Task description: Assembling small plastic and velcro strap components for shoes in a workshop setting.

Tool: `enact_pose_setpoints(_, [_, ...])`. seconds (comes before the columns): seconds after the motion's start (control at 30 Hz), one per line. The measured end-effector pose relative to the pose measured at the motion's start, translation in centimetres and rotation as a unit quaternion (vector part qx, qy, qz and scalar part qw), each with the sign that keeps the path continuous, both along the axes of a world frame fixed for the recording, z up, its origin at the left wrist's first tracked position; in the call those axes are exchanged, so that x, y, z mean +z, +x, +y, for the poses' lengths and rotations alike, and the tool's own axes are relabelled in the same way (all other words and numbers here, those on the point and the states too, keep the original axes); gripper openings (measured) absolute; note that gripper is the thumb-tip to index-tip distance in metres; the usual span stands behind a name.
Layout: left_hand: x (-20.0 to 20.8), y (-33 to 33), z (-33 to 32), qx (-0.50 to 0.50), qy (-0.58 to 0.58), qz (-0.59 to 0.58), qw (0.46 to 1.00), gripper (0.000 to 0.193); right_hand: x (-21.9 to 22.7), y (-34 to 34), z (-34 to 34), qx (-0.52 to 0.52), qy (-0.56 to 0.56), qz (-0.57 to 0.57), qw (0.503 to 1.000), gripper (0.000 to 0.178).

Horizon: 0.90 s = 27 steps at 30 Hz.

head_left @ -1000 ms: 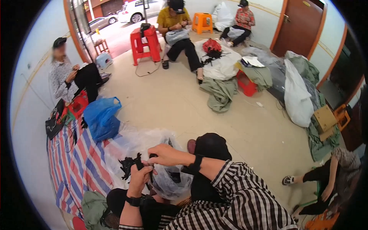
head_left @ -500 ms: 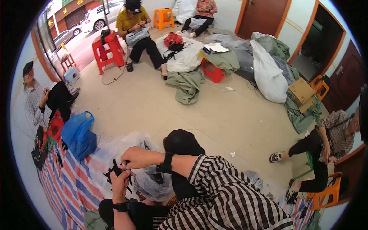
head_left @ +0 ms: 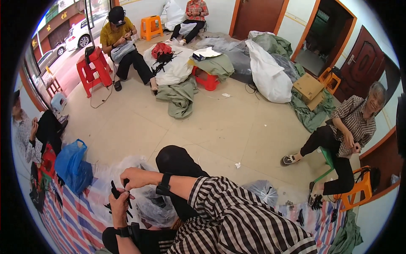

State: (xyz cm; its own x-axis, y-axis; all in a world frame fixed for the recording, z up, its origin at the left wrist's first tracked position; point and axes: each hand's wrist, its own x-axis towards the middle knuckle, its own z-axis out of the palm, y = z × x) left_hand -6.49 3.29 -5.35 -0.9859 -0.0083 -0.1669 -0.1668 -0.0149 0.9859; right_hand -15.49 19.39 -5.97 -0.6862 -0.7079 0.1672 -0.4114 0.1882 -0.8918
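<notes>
My left hand [head_left: 120,205] is closed on a bunch of slim black pieces [head_left: 114,189] that stick out above and below its fingers. They are too small in view to name. My right hand [head_left: 138,178] comes across from the right, its fingers pinched round a small black piece right beside the left fingertips. Both hands are close together over a crumpled clear plastic bag [head_left: 157,210] beside my dark-trousered knee. Dark items show through the bag's film. Black bands sit on both wrists.
A blue plastic bag [head_left: 73,166] stands on the striped sheet [head_left: 78,207] at the left. People sit around the room, one on a green stool [head_left: 326,163] at the right. Sacks [head_left: 270,76] and a cardboard box [head_left: 308,88] lie farther back, near a red stool [head_left: 94,72].
My view has turned right, so the room has shifted left. My hands stay together, and the black pieces in my left hand now stand more upright. The person at right has turned this way.
</notes>
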Motion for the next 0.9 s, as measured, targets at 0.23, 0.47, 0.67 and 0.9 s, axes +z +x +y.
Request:
enact_pose_setpoints(0.23, [-1.0, -0.3, 0.0, 0.006, -0.025, -0.007, 1.0, 0.006, -0.9, -0.1, -0.7, -0.003, -0.001, 0.07, 0.998, 0.021])
enact_pose_setpoints(0.47, [-1.1, -0.1, -0.3, 0.013, -0.015, -0.009, 1.0, 0.013, -0.5, 0.0, -0.4, 0.019, 0.0, 0.025, 0.999, 0.02])
enact_pose_setpoints(0.67, [0.2, 0.3, -0.2, 0.012, -0.034, -0.022, 0.999, 0.014, -0.8, -0.2, -0.5, 0.071, 0.028, 0.033, 0.997, 0.02])
enact_pose_setpoints(0.9, [-0.4, 0.4, 0.1, 0.039, -0.073, 0.013, 0.996, 0.01, -0.5, 0.4, -0.5, -0.004, 0.003, 0.07, 0.998, 0.017])
